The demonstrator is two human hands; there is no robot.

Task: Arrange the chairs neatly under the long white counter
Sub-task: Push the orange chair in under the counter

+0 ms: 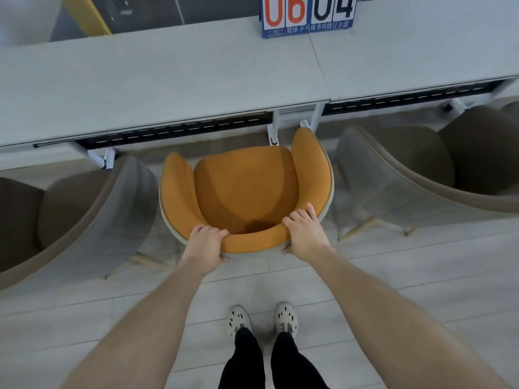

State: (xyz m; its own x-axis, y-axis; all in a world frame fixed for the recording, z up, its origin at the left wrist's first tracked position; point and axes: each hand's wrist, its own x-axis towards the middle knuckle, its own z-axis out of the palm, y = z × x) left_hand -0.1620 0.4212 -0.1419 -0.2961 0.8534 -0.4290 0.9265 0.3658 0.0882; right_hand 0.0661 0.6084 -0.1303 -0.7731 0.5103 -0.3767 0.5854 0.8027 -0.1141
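Pale clogs and dark trouser legs stand on the plank floor, with both bare forearms reaching forward. The left hand and right hand each grip the back rim of the orange chair, fingers curled over the top and thumbs on the outer shell. The chair faces the white desk, its seat wholly in front of the desk edge. Two white desk legs at the seam between desk sections stand straight ahead of the seat's right half, just beside the right arm tip. A left grey chair and a right grey chair flank it closely. A scoreboard reading 06 04 stands at the desk's far edge.
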